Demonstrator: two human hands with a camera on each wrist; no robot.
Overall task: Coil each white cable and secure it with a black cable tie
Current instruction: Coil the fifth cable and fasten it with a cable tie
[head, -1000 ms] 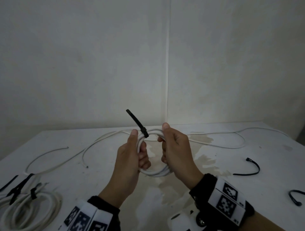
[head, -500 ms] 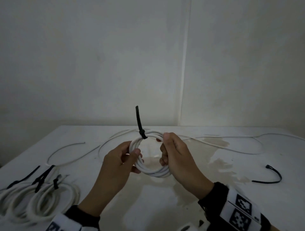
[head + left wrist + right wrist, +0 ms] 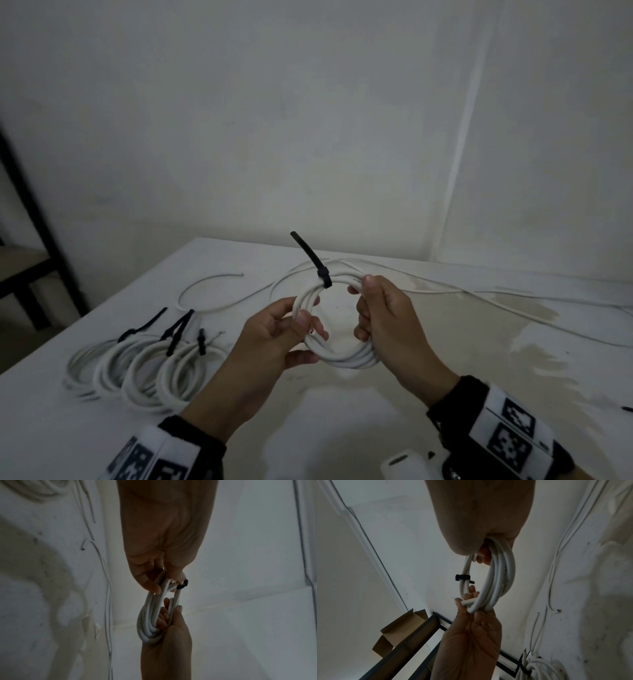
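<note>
Two hands hold one white cable coil point(image 3: 337, 356) in the air above the white worktop point(image 3: 342, 428), and the ring of the coil stands nearly upright between them. The left hand point(image 3: 274, 337) grasps the left side of the coil, with the thumb on the front of the strands and the fingers curled through the ring behind them. The right hand point(image 3: 383, 318) grasps the right side in the same manner, the thumb on top near the upper part of the ring and the fingers wrapped around the bundle. A black cable tie point(image 3: 317, 265) is closed around the strands at the top of the coil, between the two hands, and its free tail points up and to the left. In the right wrist view the tie point(image 3: 462, 577) sits as a tight band around the thinner side of the coil, just above the fingers of the left hand. On the worktop to the left lie four finished coils point(image 3: 144, 370), side by side and partly overlapping, each one with its own black tie. Behind the hands a loose white cable point(image 3: 479, 296) runs across the worktop toward the right edge, over some pale brownish stains. At the far left stands a dark metal shelf frame point(image 3: 41, 246), apart from the worktop.
</note>
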